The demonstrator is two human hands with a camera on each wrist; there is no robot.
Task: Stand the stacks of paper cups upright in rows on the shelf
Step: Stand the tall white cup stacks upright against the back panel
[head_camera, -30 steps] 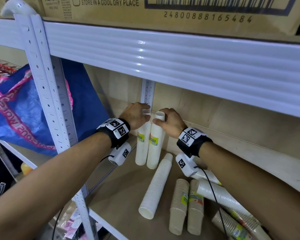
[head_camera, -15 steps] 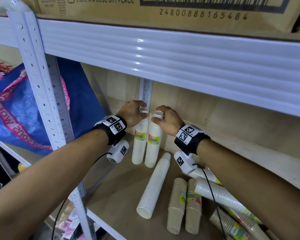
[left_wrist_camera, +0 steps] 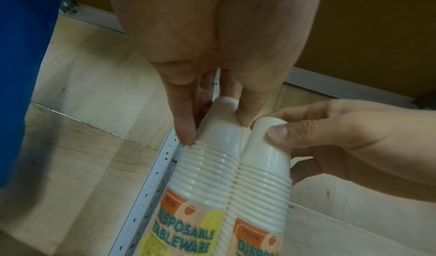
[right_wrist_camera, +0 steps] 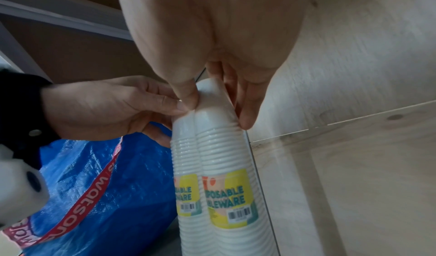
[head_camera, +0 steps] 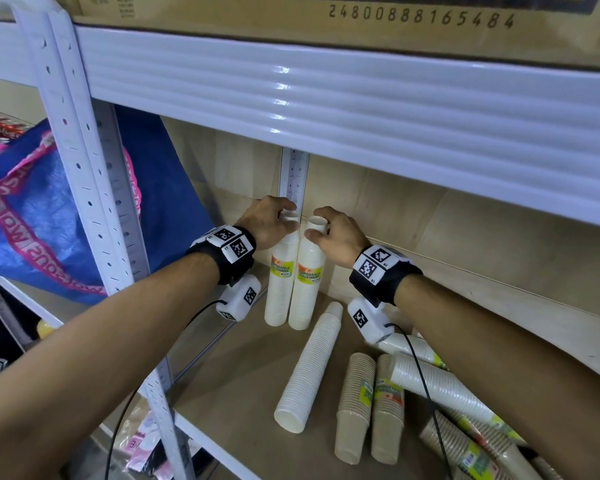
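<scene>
Left hand [head_camera: 267, 221] pinching upright cup stack [head_camera: 280, 278], right hand [head_camera: 338, 235] pinching adj. stack [head_camera: 307, 282].

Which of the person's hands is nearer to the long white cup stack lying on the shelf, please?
Right. The right hand holds an upright stack just above the lying white stack; the left hand holds the neighbouring upright stack, farther left.

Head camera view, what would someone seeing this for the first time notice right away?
First, the two upright stacks of white cups at the back left corner of the shelf, side by side, the left hand gripping the top of one and the right hand the top of the other. Next, the stacks lying down in the foreground, white and brown. A blue bag fills the left.
</scene>
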